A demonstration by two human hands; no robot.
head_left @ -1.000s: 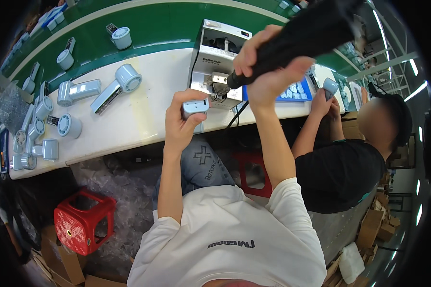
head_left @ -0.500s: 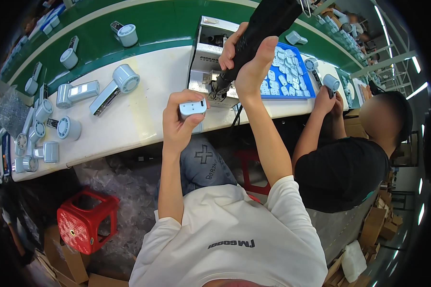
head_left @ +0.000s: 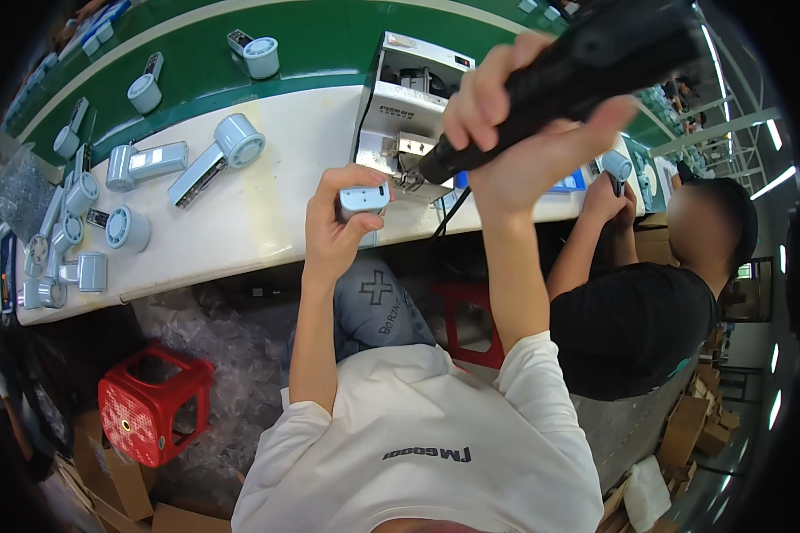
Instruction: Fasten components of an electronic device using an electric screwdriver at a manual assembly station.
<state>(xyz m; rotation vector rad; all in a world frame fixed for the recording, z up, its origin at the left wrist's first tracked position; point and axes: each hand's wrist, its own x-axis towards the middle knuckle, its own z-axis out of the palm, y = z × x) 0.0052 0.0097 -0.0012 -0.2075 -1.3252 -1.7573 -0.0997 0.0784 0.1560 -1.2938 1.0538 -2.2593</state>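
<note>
My left hand [head_left: 324,233] is closed round a light-blue plastic housing [head_left: 363,201], whose end with small holes and a dark slot faces up. It is held over the table's front edge, just left of the screw feeder [head_left: 398,115], a metal box machine. My right hand [head_left: 520,169] grips a black electric screwdriver [head_left: 578,80], tilted so its body leans up to the right. The screwdriver's lower end is at the feeder's front pick-up part; the bit itself is hard to make out. My right hand and the tool are partly blurred.
Several light-blue handheld fans [head_left: 240,140] lie on the white table [head_left: 293,133] at left. More stand on the green belt [head_left: 196,62] behind. A blue tray [head_left: 571,183] is mostly hidden behind my right arm. A co-worker [head_left: 636,302] sits at right; a red stool [head_left: 156,404] stands at lower left.
The screwdriver has tipped over to the right, and my right hand has turned and shifted right with it. My left hand keeps the housing in almost the same place.
</note>
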